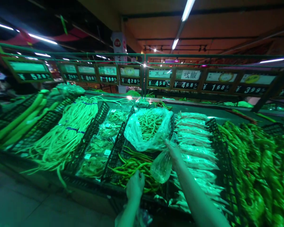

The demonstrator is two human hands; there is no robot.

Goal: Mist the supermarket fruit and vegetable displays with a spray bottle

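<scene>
Over the front of a black crate, my left hand [135,184] reaches into long thin green peppers [130,164], its fingers curled among them. Whether a pepper is between those fingers is hidden. My right hand [172,147] is closed at the right edge of a large clear plastic bag [133,134], which lies spread wide at the back of the same crate. Inside the bag's mouth sits a heap of thin green pods or peppers [151,124]. Below my right hand hangs a small clear plastic bag [161,167] with contents too blurred to name.
Left of the crate lie wrapped packs of greens [94,146], bundled long beans [75,118] and long green gourds [26,121]. To the right are rows of bagged vegetables [196,143] and wrinkled green peppers [257,164]. Price signs [159,78] line the rail behind.
</scene>
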